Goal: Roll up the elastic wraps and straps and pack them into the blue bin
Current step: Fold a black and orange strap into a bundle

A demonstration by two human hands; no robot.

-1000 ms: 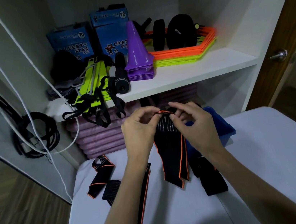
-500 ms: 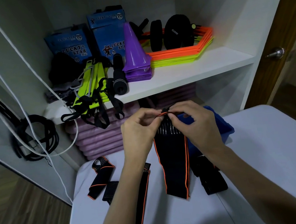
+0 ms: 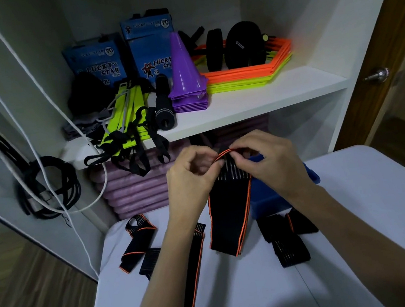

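Left hand (image 3: 189,180) and right hand (image 3: 272,164) pinch the black orange-edged wrap (image 3: 230,216) at its top; the blue bin (image 3: 267,201) sits mostly hidden behind them.

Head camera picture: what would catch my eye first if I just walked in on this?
Two hands, left and right, pinch the top of a black wrap with orange edging, held up at the centre over a white table. Behind the right hand sits a blue bin. On the shelf above, a purple cone stands out beside orange and yellow hexagon rings.
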